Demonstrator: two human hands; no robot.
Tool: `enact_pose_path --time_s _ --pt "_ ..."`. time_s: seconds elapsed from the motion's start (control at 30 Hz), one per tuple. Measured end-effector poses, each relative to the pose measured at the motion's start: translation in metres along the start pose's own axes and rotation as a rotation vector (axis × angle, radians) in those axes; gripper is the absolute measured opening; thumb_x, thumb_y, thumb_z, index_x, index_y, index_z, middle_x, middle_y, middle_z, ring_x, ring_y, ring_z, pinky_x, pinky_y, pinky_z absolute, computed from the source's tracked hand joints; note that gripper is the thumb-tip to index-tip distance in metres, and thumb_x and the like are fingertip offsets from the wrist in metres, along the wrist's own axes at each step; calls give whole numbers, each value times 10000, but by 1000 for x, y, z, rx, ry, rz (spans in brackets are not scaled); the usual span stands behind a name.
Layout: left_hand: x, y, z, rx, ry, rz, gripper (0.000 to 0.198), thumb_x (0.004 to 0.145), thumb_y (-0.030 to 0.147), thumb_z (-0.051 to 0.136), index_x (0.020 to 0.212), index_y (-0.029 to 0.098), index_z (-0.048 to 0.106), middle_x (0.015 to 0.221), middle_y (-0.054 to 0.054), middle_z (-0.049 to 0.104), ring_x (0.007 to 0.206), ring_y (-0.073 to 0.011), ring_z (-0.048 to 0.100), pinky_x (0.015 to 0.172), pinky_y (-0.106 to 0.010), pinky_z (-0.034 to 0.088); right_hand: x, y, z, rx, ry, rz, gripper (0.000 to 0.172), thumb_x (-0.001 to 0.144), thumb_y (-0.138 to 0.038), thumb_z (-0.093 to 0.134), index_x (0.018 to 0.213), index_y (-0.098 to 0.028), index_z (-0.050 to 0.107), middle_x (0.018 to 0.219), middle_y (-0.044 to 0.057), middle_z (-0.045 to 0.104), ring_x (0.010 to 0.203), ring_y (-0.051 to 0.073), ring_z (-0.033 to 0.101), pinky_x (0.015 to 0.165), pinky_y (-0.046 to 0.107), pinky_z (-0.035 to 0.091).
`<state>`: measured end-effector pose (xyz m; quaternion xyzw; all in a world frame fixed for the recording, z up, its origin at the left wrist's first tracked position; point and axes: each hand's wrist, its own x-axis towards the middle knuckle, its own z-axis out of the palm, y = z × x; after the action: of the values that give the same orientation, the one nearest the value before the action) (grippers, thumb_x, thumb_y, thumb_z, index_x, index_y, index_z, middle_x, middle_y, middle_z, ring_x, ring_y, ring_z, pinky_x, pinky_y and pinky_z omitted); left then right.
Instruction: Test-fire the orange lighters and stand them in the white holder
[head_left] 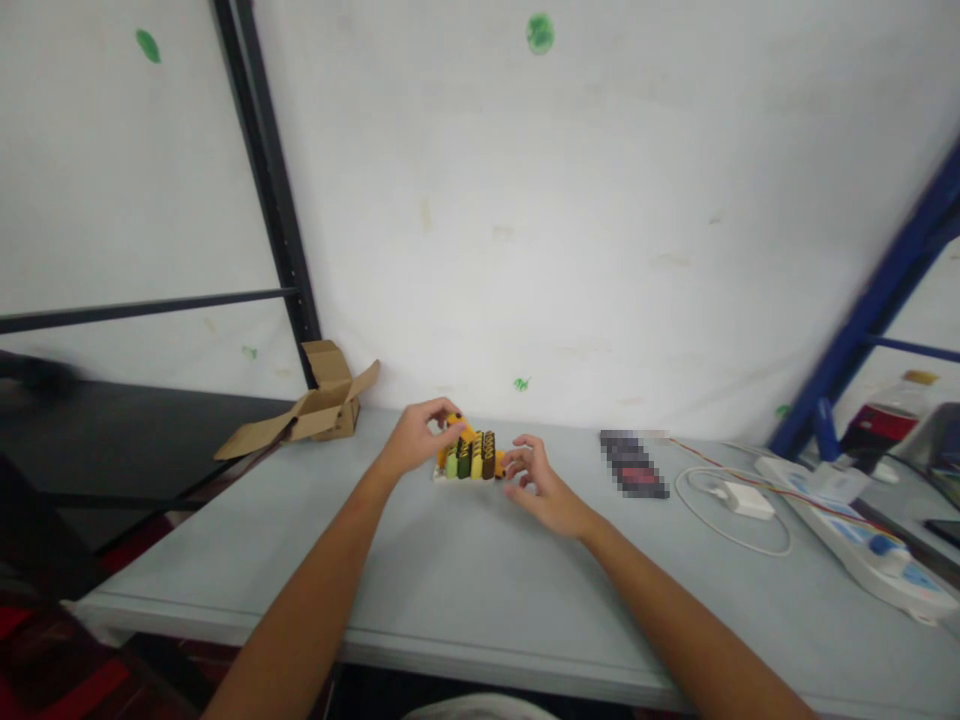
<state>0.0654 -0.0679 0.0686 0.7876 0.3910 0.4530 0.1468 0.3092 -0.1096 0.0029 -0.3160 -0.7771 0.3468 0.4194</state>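
In the middle of the table, close to the wall, stands a small row of upright blocks [472, 462] on a white base [457, 480]. The blocks are green, dark green, yellow and brown, with patterned tops. My left hand [420, 435] pinches a small orange-yellow piece with black marks [463, 428] above the row's left part. On the other side, my right hand [547, 490] has its fingers curved and apart. Its fingertips are beside another orange piece [500, 464] at the row's right end; whether they touch it I cannot tell.
An opened cardboard box [334, 410] lies at the table's back left. To the right are a pixelated dark object [634, 465], a white charger [742, 501] with its cable and a white power strip [847, 540]. A bottle of dark red liquid [885, 415] stands far right.
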Motion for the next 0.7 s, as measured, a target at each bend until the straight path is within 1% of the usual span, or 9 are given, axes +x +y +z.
enact_pose_path --time_s 0.03,0.1,0.17,0.23,0.33,0.4,0.47,0.57,0.7 --pt "1 -9 -10 29 55 -14 280 806 434 611 801 157 645 756 -49 669 706 -171 587 671 -282 474 0 2 -6 -12 -4 17 437 859 -226 566 1239 -253 350 1127 63 545 942 169 562 753 301 459" --pt "1 -27 -25 71 69 -47 274 786 433 618 764 159 620 717 -34 647 664 -155 567 647 -270 463 0 10 -17 -83 34 43 264 869 -225 541 1124 -226 477 1034 43 582 867 157 568 724 290 453" --pt "-1 -41 -35 78 12 -85 281 766 442 629 743 162 612 692 -24 638 648 -151 565 635 -265 461 1 20 -25 -171 95 63 177 865 -219 528 1042 -209 529 929 23 604 801 152 565 697 284 447" --pt "-3 -49 -38 72 -93 -127 300 754 464 639 739 164 625 663 -13 629 642 -155 569 622 -262 459 2 31 -31 -243 155 92 139 860 -213 513 994 -198 547 879 19 611 764 154 564 685 289 455" --pt "-4 -52 -35 55 -256 -182 330 744 495 659 745 165 662 641 -8 638 634 -164 583 606 -262 458 3 45 -33 -385 174 63 242 822 -135 486 1045 -182 568 1001 65 632 835 176 588 789 345 490" --pt "-5 -53 -32 37 -328 -217 339 733 505 678 741 166 681 654 -17 669 634 -173 603 598 -265 464 3 49 -30 -508 100 -24 419 770 -61 468 1163 -167 565 1185 120 613 1036 216 585 948 406 462" --pt "-4 -55 -28 29 -369 -246 345 715 508 698 743 164 700 676 -29 701 649 -190 630 604 -272 478 3 50 -25 -622 -4 -90 567 738 -27 458 1288 -147 529 1367 162 538 1250 254 500 1064 447 389" --pt "-4 -59 -25 16 -398 -274 346 686 499 725 756 160 723 715 -46 735 695 -215 667 647 -288 504 4 45 -17 -738 -141 -88 630 772 -56 455 1396 -140 470 1508 173 435 1351 288 428 1085 484 359" --pt "-4 -62 -24 -11 -396 -305 328 660 484 746 714 163 705 701 -46 735 693 -223 677 644 -294 507 5 37 -16 -805 -258 -70 579 847 -110 423 1422 -164 466 1495 154 472 1307 302 475 1042 513 377"
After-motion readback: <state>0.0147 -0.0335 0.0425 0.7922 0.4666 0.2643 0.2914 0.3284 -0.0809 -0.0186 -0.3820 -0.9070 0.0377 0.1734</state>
